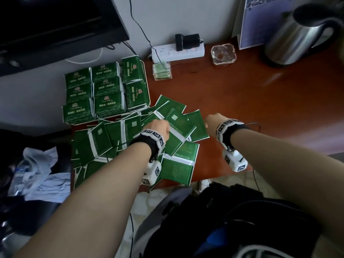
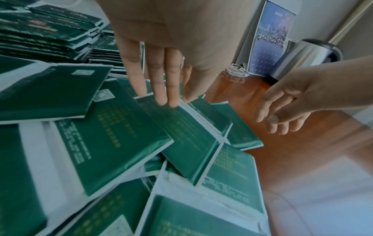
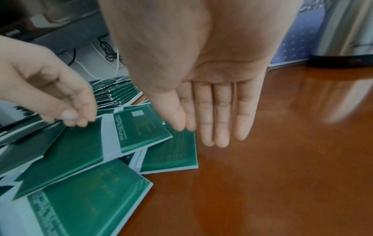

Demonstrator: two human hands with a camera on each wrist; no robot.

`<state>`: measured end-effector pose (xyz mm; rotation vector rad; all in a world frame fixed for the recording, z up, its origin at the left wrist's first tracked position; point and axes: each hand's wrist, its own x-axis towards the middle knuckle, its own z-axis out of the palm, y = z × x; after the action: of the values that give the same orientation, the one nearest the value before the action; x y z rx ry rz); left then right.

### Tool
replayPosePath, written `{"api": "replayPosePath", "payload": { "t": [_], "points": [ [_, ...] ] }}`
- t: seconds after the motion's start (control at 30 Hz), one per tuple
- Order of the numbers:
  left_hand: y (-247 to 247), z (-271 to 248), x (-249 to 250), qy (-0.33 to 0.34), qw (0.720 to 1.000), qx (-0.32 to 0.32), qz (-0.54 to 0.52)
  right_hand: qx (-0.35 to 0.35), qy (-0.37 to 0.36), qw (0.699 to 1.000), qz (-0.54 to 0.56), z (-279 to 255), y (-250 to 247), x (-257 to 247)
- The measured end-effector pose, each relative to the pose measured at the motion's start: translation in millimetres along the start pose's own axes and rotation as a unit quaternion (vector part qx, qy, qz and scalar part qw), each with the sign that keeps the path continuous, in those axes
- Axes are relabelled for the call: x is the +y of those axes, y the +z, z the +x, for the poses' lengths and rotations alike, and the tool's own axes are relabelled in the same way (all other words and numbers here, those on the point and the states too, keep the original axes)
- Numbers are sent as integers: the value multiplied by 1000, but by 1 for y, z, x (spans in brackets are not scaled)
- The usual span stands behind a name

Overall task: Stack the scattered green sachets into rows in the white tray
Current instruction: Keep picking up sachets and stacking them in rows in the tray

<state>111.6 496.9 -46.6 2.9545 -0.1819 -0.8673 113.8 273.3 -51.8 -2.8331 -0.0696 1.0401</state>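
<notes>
Green sachets stand stacked in rows in the white tray (image 1: 147, 84) at the table's back left. A loose pile of scattered sachets (image 1: 178, 157) covers the table in front of it. My left hand (image 2: 167, 100) reaches over the pile with straight fingers, and its fingertips (image 2: 161, 99) touch the top sachet (image 2: 187, 135). My right hand (image 3: 210, 140) hovers flat and empty, palm down, at the pile's right edge, above a sachet (image 3: 173, 153) and the bare wood. In the head view the left hand (image 1: 160, 125) and the right hand (image 1: 210, 121) are a short gap apart.
Behind the pile stand a small clear box (image 1: 162, 71), a white power strip (image 1: 178, 52), a glass ashtray (image 1: 223, 54) and a steel kettle (image 1: 301, 38). A monitor (image 1: 55, 25) overhangs the back left. Bare brown table (image 1: 260, 108) stretches to the right.
</notes>
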Motion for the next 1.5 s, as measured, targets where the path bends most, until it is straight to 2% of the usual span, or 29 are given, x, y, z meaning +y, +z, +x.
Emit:
{"api": "replayPosePath", "payload": {
  "t": [0.17,0.27,0.4,0.8,0.93,1.07,1.2,1.33,1.5],
  "points": [
    [1,20,8,45,997,63,20,22,61,998,21,16,14,-2],
    [0,34,9,15,995,92,20,26,97,994,49,26,22,-7],
    [6,50,4,-28,998,52,-10,13,123,989,81,38,35,-10],
    [-3,83,16,8,999,-49,-5,2,142,986,88,47,33,5],
    [-7,96,44,15,998,-64,9,2,152,983,101,46,22,47],
    [-5,106,90,1,997,-77,-9,4,153,983,101,46,7,118],
    [3,111,149,-39,995,-87,-38,3,142,987,79,44,-13,194],
    [19,113,181,-95,988,-91,-78,-18,129,989,69,41,-22,244],
    [15,105,202,-163,977,-71,-118,-9,84,996,-4,40,-37,271]
  ]
}}
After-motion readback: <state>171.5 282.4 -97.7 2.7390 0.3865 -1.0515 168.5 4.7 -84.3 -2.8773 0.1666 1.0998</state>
